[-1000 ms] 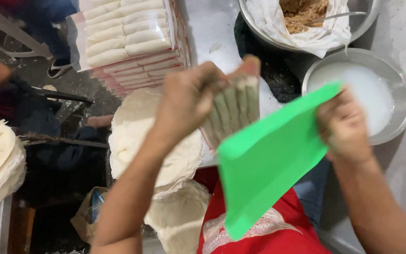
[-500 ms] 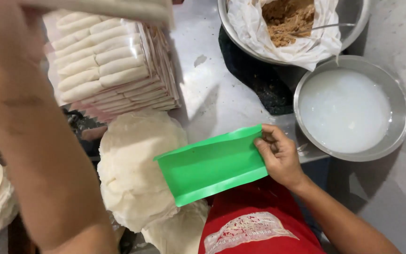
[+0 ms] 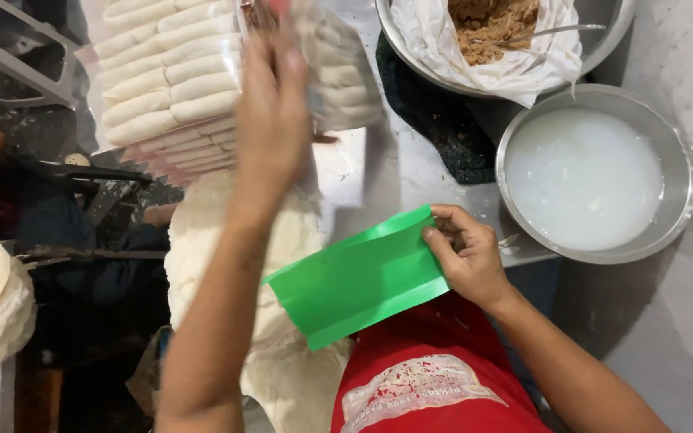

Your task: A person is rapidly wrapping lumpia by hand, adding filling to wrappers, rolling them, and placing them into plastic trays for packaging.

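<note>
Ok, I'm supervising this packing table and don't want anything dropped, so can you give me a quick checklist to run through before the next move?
1. Right hand grips the green folded sheet at its end: ok.
2. Left hand has a firm hold on the clear bag of rolls: cannot tell, the fingers are blurred and partly out of frame.
3. Stack of packed rolls sits square: ok.
4. Metal bowl of white liquid stands apart from both hands: ok.
5. Bowl of brown filling, spoon resting inside: ok.
6. Pile of round wrappers within reach under the left arm: ok.
</note>
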